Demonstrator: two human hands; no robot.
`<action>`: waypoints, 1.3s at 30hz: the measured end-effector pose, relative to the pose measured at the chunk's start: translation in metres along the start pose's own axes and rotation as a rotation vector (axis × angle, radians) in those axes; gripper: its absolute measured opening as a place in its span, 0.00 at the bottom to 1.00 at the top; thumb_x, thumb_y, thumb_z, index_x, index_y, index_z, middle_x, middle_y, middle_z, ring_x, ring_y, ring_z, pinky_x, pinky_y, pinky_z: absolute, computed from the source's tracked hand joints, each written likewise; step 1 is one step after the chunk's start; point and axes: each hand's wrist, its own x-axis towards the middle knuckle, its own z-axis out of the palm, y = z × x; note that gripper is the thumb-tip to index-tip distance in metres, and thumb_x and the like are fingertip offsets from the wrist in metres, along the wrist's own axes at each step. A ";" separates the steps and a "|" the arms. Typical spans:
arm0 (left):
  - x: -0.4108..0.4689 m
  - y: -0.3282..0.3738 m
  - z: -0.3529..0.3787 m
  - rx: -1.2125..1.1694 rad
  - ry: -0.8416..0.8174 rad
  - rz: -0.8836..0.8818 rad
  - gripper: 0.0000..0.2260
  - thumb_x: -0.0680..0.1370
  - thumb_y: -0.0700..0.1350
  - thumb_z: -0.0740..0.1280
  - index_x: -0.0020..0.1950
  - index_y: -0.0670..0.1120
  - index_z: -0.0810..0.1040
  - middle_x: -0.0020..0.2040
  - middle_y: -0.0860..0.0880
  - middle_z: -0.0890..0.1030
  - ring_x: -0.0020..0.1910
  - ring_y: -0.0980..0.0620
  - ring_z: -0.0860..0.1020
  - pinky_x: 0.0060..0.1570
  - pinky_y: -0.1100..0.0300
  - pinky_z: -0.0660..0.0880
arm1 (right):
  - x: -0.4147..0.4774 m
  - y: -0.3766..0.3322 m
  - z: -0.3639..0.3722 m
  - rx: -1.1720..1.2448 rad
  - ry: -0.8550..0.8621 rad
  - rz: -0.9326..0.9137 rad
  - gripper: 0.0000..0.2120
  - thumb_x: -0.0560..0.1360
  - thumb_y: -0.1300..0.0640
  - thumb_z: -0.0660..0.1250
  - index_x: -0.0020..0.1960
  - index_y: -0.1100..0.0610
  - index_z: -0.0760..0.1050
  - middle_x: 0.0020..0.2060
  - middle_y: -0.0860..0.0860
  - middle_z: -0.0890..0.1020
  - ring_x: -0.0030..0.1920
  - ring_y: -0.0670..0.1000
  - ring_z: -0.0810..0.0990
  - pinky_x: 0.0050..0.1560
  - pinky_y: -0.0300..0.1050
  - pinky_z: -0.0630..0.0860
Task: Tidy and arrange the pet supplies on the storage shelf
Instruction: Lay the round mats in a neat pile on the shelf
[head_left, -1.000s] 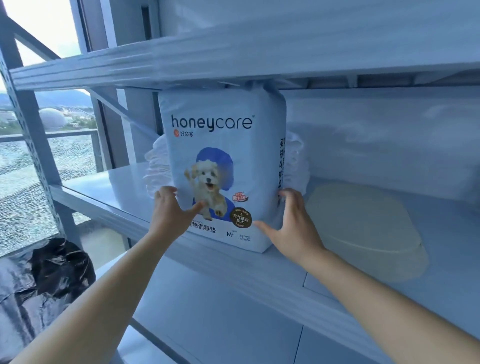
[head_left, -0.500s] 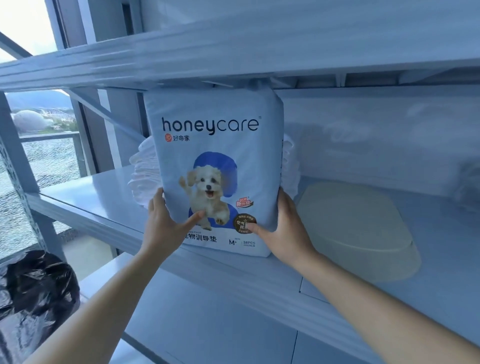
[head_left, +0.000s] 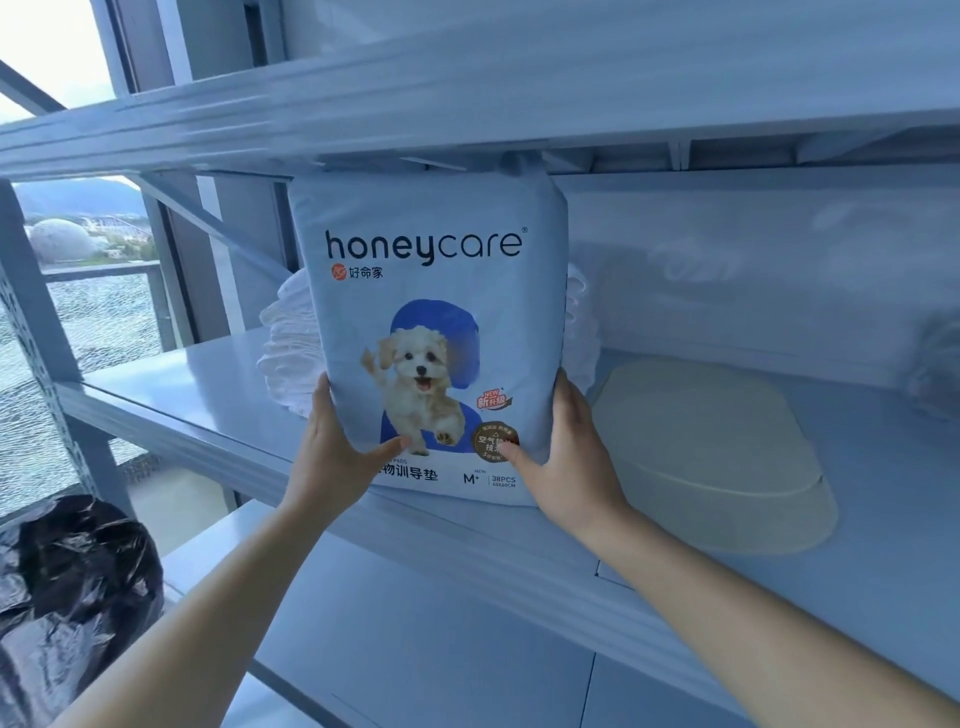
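A pale blue pack of pet training pads (head_left: 431, 312), printed "honeycare" with a puppy picture, stands upright on the middle shelf (head_left: 171, 384). Its top reaches the underside of the shelf above. My left hand (head_left: 337, 447) grips its lower left edge, thumb across the front. My right hand (head_left: 566, 452) grips the lower right edge, thumb on the brown badge. Behind the pack, a stack of white pads (head_left: 288, 353) shows on both sides.
A cream oval tray or pet bowl (head_left: 711, 452) lies upside down on the shelf just right of the pack. A black plastic bag (head_left: 67, 592) sits on the floor at lower left. A window is to the left. A lower shelf (head_left: 415, 649) runs beneath.
Both hands have slid up the pack's sides and closed on it. The pack now stands straighter and sits a little further back on the shelf.
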 end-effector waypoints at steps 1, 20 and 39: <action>-0.002 0.000 0.001 0.011 0.005 0.008 0.50 0.62 0.55 0.78 0.74 0.54 0.49 0.72 0.50 0.65 0.69 0.47 0.66 0.57 0.44 0.73 | 0.000 -0.001 0.000 -0.002 -0.004 0.005 0.41 0.71 0.51 0.71 0.75 0.53 0.50 0.72 0.49 0.60 0.71 0.46 0.61 0.68 0.41 0.64; -0.022 -0.001 0.008 0.101 0.041 0.164 0.58 0.64 0.48 0.79 0.70 0.69 0.33 0.74 0.52 0.63 0.62 0.40 0.73 0.44 0.53 0.73 | -0.004 0.006 0.002 0.145 0.012 0.043 0.51 0.61 0.57 0.78 0.74 0.45 0.51 0.70 0.44 0.63 0.68 0.46 0.66 0.59 0.52 0.74; -0.040 0.076 0.092 -0.179 -0.017 0.222 0.55 0.63 0.49 0.79 0.69 0.73 0.39 0.68 0.70 0.62 0.68 0.50 0.68 0.55 0.47 0.75 | -0.006 0.045 -0.104 -0.001 0.191 0.083 0.52 0.58 0.57 0.81 0.73 0.43 0.55 0.69 0.40 0.67 0.67 0.41 0.67 0.61 0.36 0.67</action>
